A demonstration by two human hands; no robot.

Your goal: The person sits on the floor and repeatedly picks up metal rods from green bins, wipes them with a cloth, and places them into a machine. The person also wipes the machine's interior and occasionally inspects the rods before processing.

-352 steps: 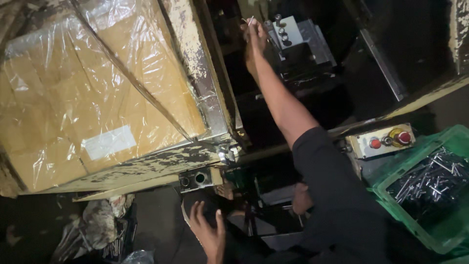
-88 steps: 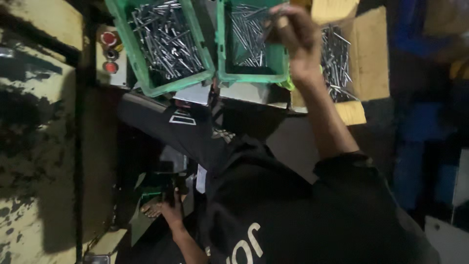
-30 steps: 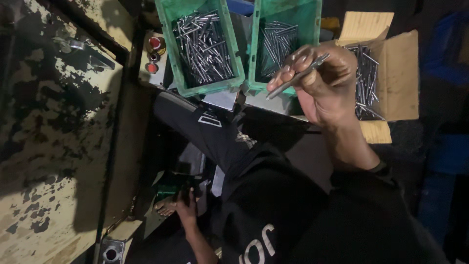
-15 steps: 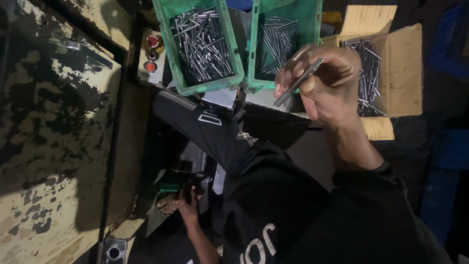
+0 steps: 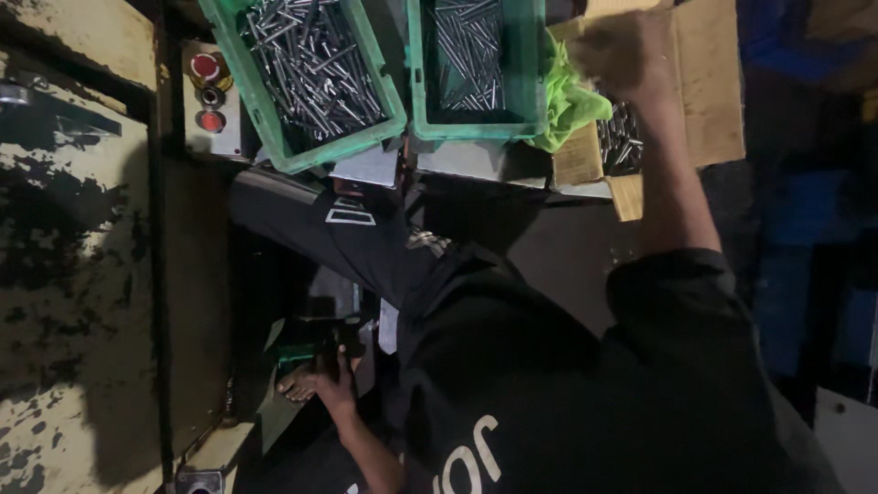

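Thin, shiny steel pins (image 5: 622, 139) lie heaped in the cardboard box (image 5: 709, 91) just under the blurred right hand (image 5: 624, 53); its grip is unreadable. Left hand (image 5: 322, 384) curls on something dark.

Green crates of metal pins: two (image 5: 311, 82) (image 5: 476, 69). Cardboard box (image 5: 704, 91): one. Red buttons on the control box: two (image 5: 205, 66) (image 5: 211, 121). Hands: two (image 5: 622, 55) (image 5: 320, 384).

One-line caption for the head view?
Right hand raised over a cardboard box of metal pins; left hand low beside the machine.
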